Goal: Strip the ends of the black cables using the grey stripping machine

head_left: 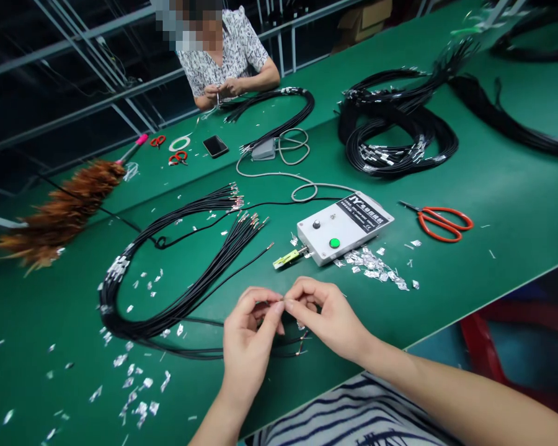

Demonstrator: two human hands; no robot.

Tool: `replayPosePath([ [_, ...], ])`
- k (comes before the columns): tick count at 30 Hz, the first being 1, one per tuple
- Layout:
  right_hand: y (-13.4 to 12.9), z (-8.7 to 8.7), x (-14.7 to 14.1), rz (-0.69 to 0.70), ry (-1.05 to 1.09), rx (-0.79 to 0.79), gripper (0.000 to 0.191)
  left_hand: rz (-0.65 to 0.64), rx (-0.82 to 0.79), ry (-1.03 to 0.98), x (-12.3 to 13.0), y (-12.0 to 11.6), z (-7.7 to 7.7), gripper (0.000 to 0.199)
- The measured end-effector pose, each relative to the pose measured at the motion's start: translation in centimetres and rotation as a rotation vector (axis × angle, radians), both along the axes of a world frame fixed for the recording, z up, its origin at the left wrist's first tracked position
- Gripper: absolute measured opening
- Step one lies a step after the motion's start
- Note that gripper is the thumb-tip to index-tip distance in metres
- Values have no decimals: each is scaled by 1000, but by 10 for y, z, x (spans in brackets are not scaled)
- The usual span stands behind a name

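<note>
My left hand (253, 331) and my right hand (323, 313) meet in front of me, each closed in a pinch, with fingertips almost touching. Between them is what looks like the thin end of a black cable, mostly covered by my fingers. The cable runs in from the left behind my left hand. Below my hands, other black cable ends (302, 352) with bared wires lie on the table. A curved bundle of black cables (116, 303) with stripped ends spreads to the left. Just beyond my hands is a white wire-twisting machine (323, 232) with a green button and a yellow-green clip (288, 258).
Red-handled scissors (446, 223) and foil scraps (374, 266) lie right of the machine. Coiled black cables (395, 139) sit farther back. A feather duster (69, 207), a phone (215, 146) and a tape roll (179, 144) are at the left. A co-worker (227, 62) sits opposite, hands on cables.
</note>
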State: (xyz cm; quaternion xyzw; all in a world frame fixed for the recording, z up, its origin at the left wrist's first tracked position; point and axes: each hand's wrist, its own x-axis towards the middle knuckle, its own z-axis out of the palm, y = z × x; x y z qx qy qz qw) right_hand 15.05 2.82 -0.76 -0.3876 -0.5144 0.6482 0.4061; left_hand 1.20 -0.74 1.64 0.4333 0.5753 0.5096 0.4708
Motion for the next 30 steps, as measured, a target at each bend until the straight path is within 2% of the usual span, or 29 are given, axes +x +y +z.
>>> replayPosePath([
  [6,-3,8,-6,60,142,-92,29,63,2,-115,1,-5,-2,8],
  [15,-5,13,-9,69,225,-149,33,101,10,-183,-6,-8,-4,13],
  [30,-6,8,-12,83,304,-222,34,103,40,-247,-7,-9,1,20],
])
